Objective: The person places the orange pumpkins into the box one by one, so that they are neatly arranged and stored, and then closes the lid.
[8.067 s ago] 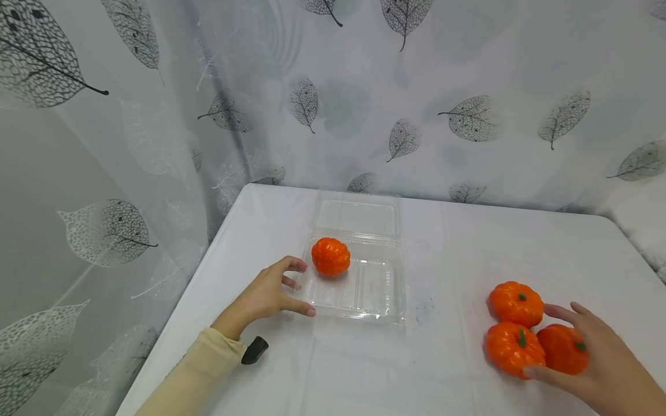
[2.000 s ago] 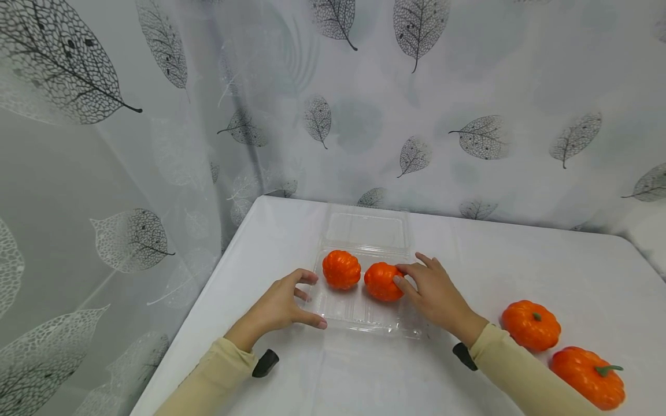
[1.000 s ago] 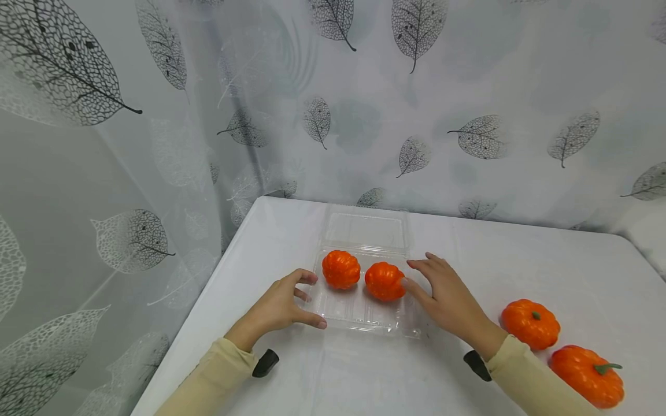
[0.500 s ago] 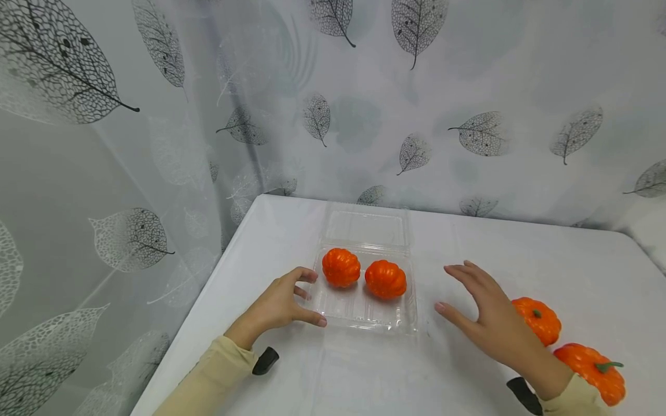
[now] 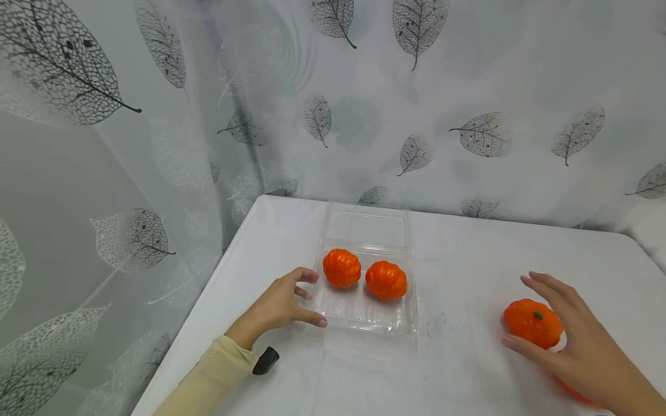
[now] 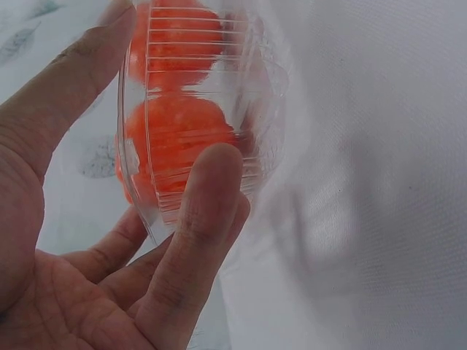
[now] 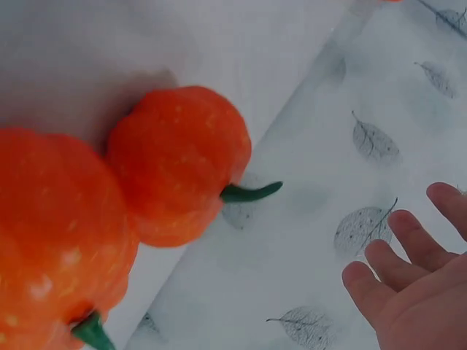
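An open clear plastic clamshell box [image 5: 333, 306] holds two small orange pumpkins, the left pumpkin [image 5: 341, 268] and the right pumpkin [image 5: 386, 281], side by side. At the box's left side is my left hand [image 5: 278, 303], thumb and fingers spread apart; in the left wrist view its fingertips lie right at the clear wall. My right hand [image 5: 577, 341], fingers apart and holding nothing, hovers by a third orange pumpkin [image 5: 532, 323] with a green stem. Mostly hidden under that hand is a fourth pumpkin [image 5: 574, 393]. The right wrist view shows two stemmed pumpkins close together.
The box's flat lid [image 5: 366, 230] lies folded back toward the rear edge of the white table [image 5: 458, 260]. Leaf-printed curtains [image 5: 364, 115] hang behind and at the left. A black piece [image 5: 266, 361] sticks out beside the left sleeve.
My right hand brought a pumpkin from the right group into the box, let go of it, and moved back right to the other pumpkins. My left hand has stayed at the box.
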{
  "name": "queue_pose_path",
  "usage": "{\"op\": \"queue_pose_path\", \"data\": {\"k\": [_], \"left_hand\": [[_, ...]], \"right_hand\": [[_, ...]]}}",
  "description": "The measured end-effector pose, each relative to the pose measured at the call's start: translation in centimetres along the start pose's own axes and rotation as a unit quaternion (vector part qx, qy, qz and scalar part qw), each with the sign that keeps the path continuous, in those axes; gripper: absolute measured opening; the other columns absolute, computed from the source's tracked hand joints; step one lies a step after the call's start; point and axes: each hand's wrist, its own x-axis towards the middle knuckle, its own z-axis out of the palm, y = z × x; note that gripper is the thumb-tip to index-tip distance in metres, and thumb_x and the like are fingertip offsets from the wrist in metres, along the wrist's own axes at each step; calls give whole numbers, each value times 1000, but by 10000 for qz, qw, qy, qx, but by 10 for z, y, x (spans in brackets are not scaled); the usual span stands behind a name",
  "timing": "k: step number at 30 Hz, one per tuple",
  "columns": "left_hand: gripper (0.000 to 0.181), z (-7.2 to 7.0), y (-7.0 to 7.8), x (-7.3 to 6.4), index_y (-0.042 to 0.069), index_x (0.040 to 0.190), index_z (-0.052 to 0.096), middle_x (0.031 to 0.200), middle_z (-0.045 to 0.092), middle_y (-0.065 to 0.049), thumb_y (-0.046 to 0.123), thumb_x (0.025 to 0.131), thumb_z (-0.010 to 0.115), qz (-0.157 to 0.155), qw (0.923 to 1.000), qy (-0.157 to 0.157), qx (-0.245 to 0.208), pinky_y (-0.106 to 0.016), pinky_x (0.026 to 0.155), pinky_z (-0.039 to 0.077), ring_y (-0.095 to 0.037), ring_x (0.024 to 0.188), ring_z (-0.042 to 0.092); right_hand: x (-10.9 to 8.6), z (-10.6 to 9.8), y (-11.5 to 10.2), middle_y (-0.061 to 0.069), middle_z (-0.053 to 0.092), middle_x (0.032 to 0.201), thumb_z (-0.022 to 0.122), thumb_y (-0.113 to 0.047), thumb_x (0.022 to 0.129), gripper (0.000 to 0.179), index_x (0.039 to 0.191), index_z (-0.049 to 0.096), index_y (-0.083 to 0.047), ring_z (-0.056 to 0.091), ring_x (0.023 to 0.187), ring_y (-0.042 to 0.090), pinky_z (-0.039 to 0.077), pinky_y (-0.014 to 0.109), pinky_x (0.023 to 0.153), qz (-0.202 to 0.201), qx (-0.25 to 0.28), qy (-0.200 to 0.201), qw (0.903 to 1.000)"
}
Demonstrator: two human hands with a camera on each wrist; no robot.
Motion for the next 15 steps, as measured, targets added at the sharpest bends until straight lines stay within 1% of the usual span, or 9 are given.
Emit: {"op": "queue_pose_path", "data": {"k": [1,6,9,11,13,15], "left_hand": [[90,0,0,0,11,137,55,136,58,-4,29,61,100,9,10000,1,5,-34,80,56,-23,111,61],[90,0,0,1,11,137,55,136,58,-3,29,61,100,17,10000,-5,20,-34,80,56,-22,111,61],[91,0,0,2,11,137,55,136,57,-3,31,61,100,10,10000,-31,17,-34,81,55,-22,112,61],[91,1,0,2,11,137,55,136,57,-3,32,60,100,12,10000,-44,11,-35,81,55,-22,112,61],[92,1,-1,2,11,137,55,136,57,-4,32,60,100,18,10000,-52,9,-35,81,55,-22,112,61],[92,1,-1,2,11,136,55,136,57,-4,32,60,100,17,10000,-48,-8,-34,80,55,-22,112,61]], "right_hand": [[-2,-2,6,16,17,165,89,-37,78,105,161,27,-21,18,145,50,8,80,104,33,6,-9,10000],[-10,-11,31,23,1,166,93,-34,74,121,163,14,-11,5,146,55,1,82,99,380,-185,-176,9990],[-14,-17,44,26,-4,165,96,-29,69,130,162,9,-6,0,145,57,-2,82,98,522,-279,-171,9981],[-15,-20,55,27,-11,164,97,-29,65,136,161,4,-4,-5,144,59,-2,83,96,671,-466,-217,9964],[-18,-23,66,26,-16,164,99,-29,61,143,161,1,-4,-7,143,59,-3,82,96,737,-641,-190,9950],[-20,-27,78,25,-22,163,100,-33,56,150,161,-4,-5,-10,142,59,1,82,96,866,-919,-229,9917]]}}
